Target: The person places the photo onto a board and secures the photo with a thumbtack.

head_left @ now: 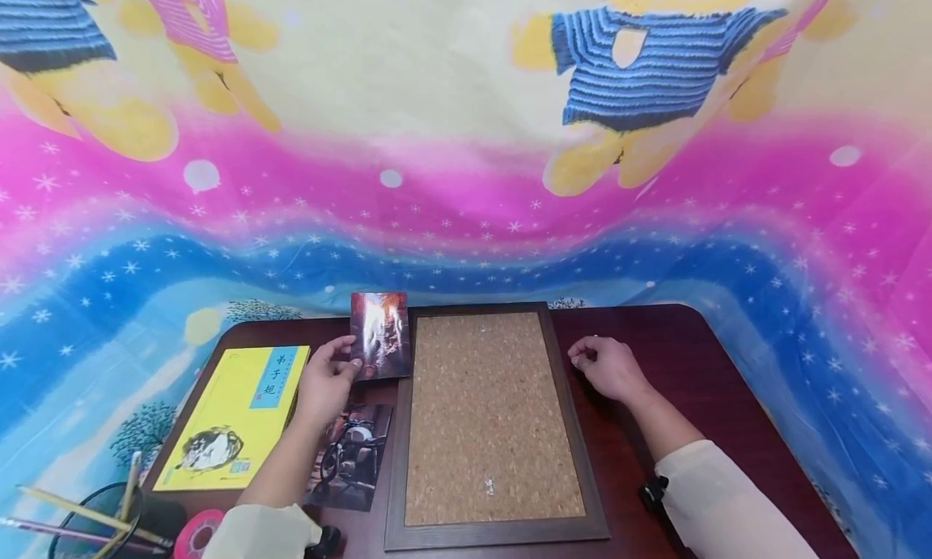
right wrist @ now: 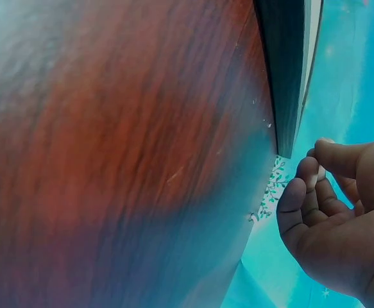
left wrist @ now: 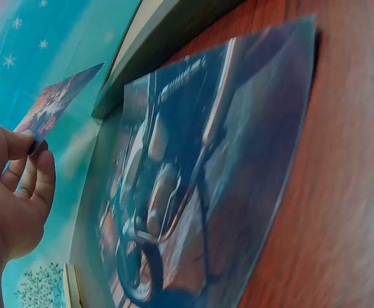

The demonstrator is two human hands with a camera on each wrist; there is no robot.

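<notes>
Left hand (head_left: pixel 325 387) pinching a small picture card (head_left: pixel 380 335) by its edge with thumb and fingers (left wrist: pixel 36 168), lifted off the dark red bench (head_left: pixel 699 389) just left of the cork board (head_left: pixel 489 417); card picture too blurry to read. Right hand (head_left: pixel 607 368) resting on the bench right of the board, fingers (right wrist: pixel 302 199) curled in, something tiny maybe between the tips, too small to tell. Second card (head_left: pixel 353 455) with a motorbike lying flat, partly hidden under the left arm, beside a yellow book (head_left: pixel 233 417); pink tape roll (head_left: pixel 193 533) cut off at the bottom edge.
</notes>
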